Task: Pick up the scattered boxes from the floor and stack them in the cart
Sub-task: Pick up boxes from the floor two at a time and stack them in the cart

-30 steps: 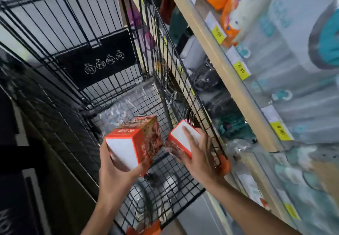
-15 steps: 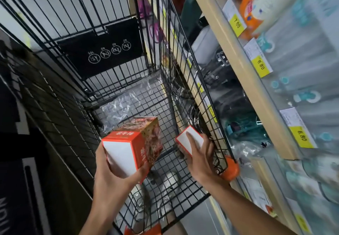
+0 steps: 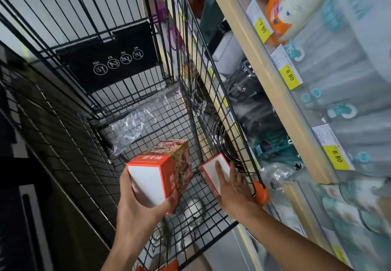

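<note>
You have one view only, the head camera, worn high and tilted steeply down and forward into the wire cart. It sits close: both forearms enter from the bottom edge. Wide-angle lens bends the shelf edge along the right. No second view shares the scene.

Left hand grips orange box over black wire cart; right hand holds second box against cart's right wall, beside shelf.
</note>
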{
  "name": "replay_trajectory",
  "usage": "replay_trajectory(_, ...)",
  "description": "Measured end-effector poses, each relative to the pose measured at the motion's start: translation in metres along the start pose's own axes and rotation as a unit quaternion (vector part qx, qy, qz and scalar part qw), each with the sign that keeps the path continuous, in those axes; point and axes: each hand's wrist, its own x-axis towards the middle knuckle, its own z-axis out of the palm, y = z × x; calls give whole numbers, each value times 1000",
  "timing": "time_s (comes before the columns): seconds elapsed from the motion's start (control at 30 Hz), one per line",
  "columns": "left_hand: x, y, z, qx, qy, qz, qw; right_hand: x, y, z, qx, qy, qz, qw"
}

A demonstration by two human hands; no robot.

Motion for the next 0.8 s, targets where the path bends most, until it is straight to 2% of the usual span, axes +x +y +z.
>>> replay_trajectory(0.13, 2, -2, 2, 14, 5, -22, 1000, -4, 6, 5, -2, 4, -6, 1000)
replay_trajectory(0.27, 6, -7, 1, 44, 29, -50, 997, -10, 7, -10, 61, -28, -12, 998)
replay_trajectory(0.33, 10, -13, 0, 57, 41, -65, 995, -17, 9, -18, 77, -19, -21, 997)
replay_trajectory(0.47, 19, -24, 5, 75, 51, -105, 990, -31, 14, -23, 92, 30, -38, 995)
replay_trajectory(0.67, 34, -50, 37, 109, 48, -170, 978, -45, 18, -28, 175, 184, -84, 964)
replay_trajectory(0.8, 40, -76, 73, 117, 35, -225, 967, -49, 20, -29, 227, 223, -104, 942)
